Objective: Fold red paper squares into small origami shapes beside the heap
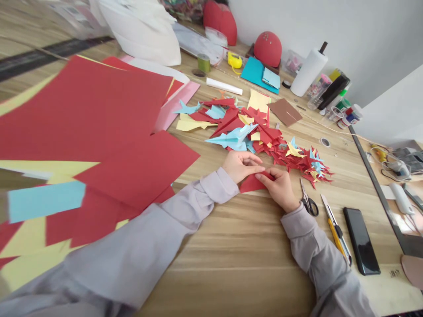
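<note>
We saw both hands in a pinch grip, closed down to fingertips and thumbs, on one small piece of red paper (253,184) just above or on the worktop (231,264); we could not tell which. The left hand (239,166) nipped its upper edge, and the right hand (280,188) held the side nearest it, thumb on top. We judged that the thumbs met so closely because a piece that small gives little to hold and wants steadying from both sides.

Just beyond the hands lay a heap of folded paper, with a light blue paper plane (233,138) near the left fingers and small pointed red pieces (299,163) trailing off to the right. Near the right forearm we found scissors (310,204), a yellow-handled knife (337,237) and a phone (361,241), probably set there to be in reach yet off the bare patch. Large red sheets (109,110) spread on the left, a blue strip (46,201) over them, likely put aside for their bulk.

The worktop had a wood grain, with a dark band (373,171) across its right side. At the back we noticed a yellow tape measure (234,60), a red dome (268,47) and a white bottle (309,72), before a pale wall (280,17).
</note>
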Motion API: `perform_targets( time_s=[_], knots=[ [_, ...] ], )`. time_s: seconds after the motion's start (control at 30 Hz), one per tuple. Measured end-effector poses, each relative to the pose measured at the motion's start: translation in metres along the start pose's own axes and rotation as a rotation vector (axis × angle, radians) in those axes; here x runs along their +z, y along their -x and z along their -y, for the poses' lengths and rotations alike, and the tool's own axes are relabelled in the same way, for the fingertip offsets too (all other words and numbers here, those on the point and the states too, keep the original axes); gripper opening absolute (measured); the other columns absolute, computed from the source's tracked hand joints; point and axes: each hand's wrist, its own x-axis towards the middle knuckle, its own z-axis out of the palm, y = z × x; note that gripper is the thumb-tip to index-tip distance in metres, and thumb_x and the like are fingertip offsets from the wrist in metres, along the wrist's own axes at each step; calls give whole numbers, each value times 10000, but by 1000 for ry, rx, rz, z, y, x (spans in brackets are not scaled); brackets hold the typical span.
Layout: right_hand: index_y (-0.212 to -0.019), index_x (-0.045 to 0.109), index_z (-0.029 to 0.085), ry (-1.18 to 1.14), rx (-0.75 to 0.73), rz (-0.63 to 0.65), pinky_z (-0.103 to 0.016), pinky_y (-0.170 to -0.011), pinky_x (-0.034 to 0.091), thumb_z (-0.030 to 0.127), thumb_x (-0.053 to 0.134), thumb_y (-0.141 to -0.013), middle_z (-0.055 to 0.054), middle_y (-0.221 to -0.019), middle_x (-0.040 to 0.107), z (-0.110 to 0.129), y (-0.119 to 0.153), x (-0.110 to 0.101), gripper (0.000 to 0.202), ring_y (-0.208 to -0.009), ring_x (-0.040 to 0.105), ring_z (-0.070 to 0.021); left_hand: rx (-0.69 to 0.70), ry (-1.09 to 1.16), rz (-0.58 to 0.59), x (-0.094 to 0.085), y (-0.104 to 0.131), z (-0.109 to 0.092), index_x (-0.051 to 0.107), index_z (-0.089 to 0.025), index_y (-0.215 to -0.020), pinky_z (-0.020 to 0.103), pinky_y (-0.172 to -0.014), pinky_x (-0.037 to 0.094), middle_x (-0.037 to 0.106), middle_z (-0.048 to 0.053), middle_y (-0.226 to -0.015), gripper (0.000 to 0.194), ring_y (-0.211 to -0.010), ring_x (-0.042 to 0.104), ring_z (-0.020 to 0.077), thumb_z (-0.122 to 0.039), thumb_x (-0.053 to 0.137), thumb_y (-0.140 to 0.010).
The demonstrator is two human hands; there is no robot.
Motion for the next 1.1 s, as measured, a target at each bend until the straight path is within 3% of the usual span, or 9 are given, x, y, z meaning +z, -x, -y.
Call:
perform_targets(
  time_s=[0.27, 0.43, 0.67, 1.1],
  knots=[
    [-655, 643, 163, -20, -18, 8, -242, -527, 368, 420, 650, -734, 8, -593, 569, -1, 1, 1, 269, -558, 463, -114, -61, 72, 8, -2, 0, -1, 703, -132, -720, 208, -461, 414, 618, -12, -512, 218, -454, 520, 86, -227, 761, -532],
    [-745, 666, 166, -128, 6, 17, -242, -581, 396, 418, 618, -764, -3, -682, 618, 2, 2, -2, 257, -624, 509, -127, -53, 96, -29, -3, -2, -2, 693, -128, -712, 247, -585, 492, 680, 25, -617, 229, -573, 610, 126, -264, 766, -542],
    [-760, 663, 188, -326, 74, 2, -242, -616, 402, 385, 633, -745, 16, -700, 619, -2, 1, -5, 201, -638, 519, -126, -31, 153, 58, -6, -2, -3, 691, -112, -765, 314, -760, 531, 719, 76, -743, 308, -763, 673, 191, -221, 795, -496],
    [-721, 666, 189, -369, 84, -13, -233, -600, 363, 334, 642, -733, 28, -663, 596, -2, 0, -4, 148, -613, 486, -113, -11, 157, 108, -8, -2, -2, 689, -105, -802, 314, -772, 529, 731, 103, -802, 291, -814, 680, 208, -188, 754, -531]
  ],
)
